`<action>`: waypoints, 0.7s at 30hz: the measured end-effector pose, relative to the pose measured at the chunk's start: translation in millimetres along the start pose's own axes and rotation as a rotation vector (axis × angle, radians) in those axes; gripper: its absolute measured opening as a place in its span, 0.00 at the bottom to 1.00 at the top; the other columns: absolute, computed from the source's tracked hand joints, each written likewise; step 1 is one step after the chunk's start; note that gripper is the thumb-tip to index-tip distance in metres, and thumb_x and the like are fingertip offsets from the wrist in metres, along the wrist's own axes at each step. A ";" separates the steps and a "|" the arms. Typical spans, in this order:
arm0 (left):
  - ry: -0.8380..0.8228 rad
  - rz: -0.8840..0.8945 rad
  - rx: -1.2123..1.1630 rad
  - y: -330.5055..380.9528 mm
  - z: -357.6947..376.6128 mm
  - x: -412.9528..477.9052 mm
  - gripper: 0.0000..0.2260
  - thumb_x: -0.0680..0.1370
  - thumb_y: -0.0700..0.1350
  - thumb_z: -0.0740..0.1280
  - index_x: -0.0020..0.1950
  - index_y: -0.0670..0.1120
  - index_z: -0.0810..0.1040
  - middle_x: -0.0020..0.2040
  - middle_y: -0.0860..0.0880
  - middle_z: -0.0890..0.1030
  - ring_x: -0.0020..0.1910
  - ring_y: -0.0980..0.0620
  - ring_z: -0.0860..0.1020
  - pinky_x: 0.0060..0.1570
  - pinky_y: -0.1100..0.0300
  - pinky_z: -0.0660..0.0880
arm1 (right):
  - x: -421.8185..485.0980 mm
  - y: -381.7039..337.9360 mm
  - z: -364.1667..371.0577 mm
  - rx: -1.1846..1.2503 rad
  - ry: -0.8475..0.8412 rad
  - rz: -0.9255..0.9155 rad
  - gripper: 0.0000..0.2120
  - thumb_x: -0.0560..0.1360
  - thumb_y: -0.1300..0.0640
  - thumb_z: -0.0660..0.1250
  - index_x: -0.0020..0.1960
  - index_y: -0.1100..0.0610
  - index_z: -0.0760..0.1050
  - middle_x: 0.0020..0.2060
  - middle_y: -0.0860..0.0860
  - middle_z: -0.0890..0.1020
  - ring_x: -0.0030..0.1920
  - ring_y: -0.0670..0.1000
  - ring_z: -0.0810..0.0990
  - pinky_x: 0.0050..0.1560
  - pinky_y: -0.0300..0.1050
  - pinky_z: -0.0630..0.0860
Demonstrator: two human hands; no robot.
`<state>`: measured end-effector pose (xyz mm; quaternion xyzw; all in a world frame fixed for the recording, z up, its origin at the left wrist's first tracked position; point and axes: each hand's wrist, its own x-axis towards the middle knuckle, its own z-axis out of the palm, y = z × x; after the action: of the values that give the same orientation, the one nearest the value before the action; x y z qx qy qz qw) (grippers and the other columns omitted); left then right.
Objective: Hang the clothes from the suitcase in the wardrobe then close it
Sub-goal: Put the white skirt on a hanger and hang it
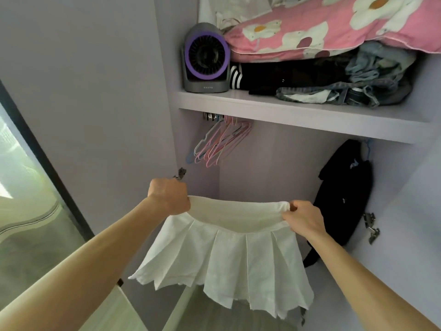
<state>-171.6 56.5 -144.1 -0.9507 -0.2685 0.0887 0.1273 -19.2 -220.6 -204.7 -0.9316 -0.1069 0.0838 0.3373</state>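
A white pleated skirt (229, 261) hangs spread in front of the open wardrobe. My left hand (169, 195) grips the left end of its waistband and my right hand (303, 217) pinches the right end, stretching it flat. Above and behind, a bunch of pink, white and blue wire hangers (220, 144) hangs from the rail at the left under the shelf. A black garment (343, 199) hangs at the right of the rail. The suitcase is out of view.
The shelf (298, 111) carries a grey and purple fan (206, 59), folded dark clothes, jeans (372, 77) and a pink flowered quilt (334, 27). The left door (83, 115) stands open, with hinges (371, 226) on the right wall. A window is at the far left.
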 end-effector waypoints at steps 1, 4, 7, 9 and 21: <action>0.037 0.004 0.042 -2.5 -1.0 3.1 0.13 0.76 0.45 0.58 0.52 0.50 0.81 0.43 0.52 0.78 0.41 0.49 0.76 0.36 0.60 0.67 | 6.4 -6.1 3.7 -0.029 -0.020 -0.008 0.04 0.71 0.55 0.65 0.38 0.49 0.77 0.36 0.50 0.83 0.37 0.53 0.82 0.38 0.48 0.80; 0.122 0.032 0.194 -19.2 -5.8 25.9 0.17 0.79 0.45 0.54 0.60 0.52 0.79 0.57 0.50 0.81 0.60 0.47 0.74 0.60 0.51 0.67 | 32.4 -32.7 23.7 -0.073 -0.101 -0.028 0.06 0.73 0.54 0.63 0.37 0.51 0.74 0.36 0.49 0.82 0.38 0.51 0.80 0.33 0.43 0.72; 0.142 0.027 0.353 -40.7 -11.3 59.2 0.21 0.81 0.46 0.50 0.66 0.50 0.76 0.68 0.48 0.76 0.72 0.45 0.64 0.74 0.41 0.52 | 66.9 -61.7 55.0 -0.088 -0.132 -0.072 0.06 0.75 0.51 0.62 0.48 0.46 0.78 0.47 0.47 0.84 0.50 0.52 0.81 0.44 0.44 0.74; 0.140 0.021 0.429 -52.7 -12.7 78.8 0.23 0.81 0.49 0.47 0.70 0.50 0.75 0.74 0.46 0.70 0.78 0.44 0.56 0.74 0.36 0.45 | 90.8 -82.6 77.0 -0.070 -0.129 -0.096 0.11 0.77 0.49 0.62 0.57 0.46 0.77 0.56 0.46 0.82 0.59 0.54 0.79 0.52 0.44 0.73; 0.483 -0.001 0.683 -125.4 42.3 166.7 0.29 0.81 0.53 0.41 0.82 0.50 0.42 0.81 0.43 0.35 0.79 0.42 0.34 0.72 0.33 0.30 | 242.6 -192.2 221.4 0.197 0.035 -0.092 0.34 0.76 0.41 0.59 0.75 0.58 0.57 0.64 0.60 0.78 0.59 0.62 0.80 0.61 0.56 0.78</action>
<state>-102.8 256.8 -164.7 -0.8473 -0.1865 -0.0528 0.4945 136.5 120.6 -268.8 -0.8893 -0.1348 0.0619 0.4326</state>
